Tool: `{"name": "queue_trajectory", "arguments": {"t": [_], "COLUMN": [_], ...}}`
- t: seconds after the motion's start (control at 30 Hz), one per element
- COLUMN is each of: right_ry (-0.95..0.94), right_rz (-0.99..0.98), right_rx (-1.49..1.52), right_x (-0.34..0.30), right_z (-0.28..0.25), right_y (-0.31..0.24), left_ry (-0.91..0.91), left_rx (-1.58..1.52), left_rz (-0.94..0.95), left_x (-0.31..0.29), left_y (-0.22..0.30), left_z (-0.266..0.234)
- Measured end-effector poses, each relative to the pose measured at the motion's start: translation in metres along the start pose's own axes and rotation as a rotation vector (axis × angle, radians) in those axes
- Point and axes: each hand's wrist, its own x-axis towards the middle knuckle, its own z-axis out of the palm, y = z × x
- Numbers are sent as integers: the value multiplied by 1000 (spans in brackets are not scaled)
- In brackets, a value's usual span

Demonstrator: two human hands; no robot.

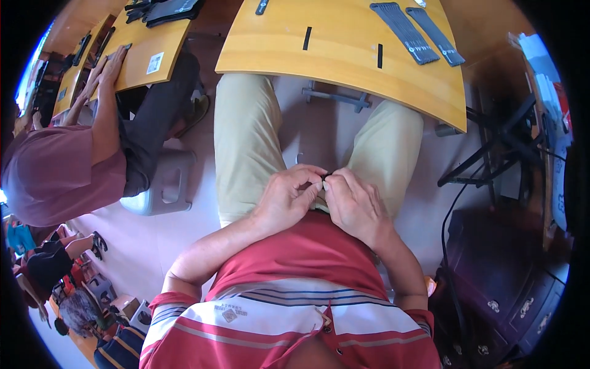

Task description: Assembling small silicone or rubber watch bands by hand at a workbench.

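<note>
My left hand and my right hand meet above my lap, fingertips close together. Between them is a small dark item, mostly covered by the fingers; its kind cannot be made out. Both hands are pinched closed around it. Beyond my knees, the yellow wooden table bears two short black strips lying apart. At its far right lie a fanned stack of dark grey straps and a narrower grey stack beside it. One small dark grey piece rests at the far edge.
On the left, a person in a maroon shirt sits on a grey stool at another table, which holds dark straps and a white label. A black metal frame and a dark cabinet stand at right.
</note>
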Motion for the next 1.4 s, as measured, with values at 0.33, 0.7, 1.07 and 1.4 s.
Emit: {"name": "queue_trajectory", "arguments": {"t": [0.33,0.7,1.07,1.4], "right_ry": [124,202,279,235], "right_rz": [-15,27,161,131], "right_rx": [-11,316,412,347], "right_x": [0,-4,-6,-1], "right_z": [8,16,32,35], "right_y": [13,9,4,0], "left_ry": [3,13,57,-37], "left_rx": [32,40,37,117], "left_rz": [42,191,82,-214], "left_x": [-5,-5,-5,-2], "left_y": [8,-6,-7,-5], "left_z": [-4,-7,-3,-9]}}
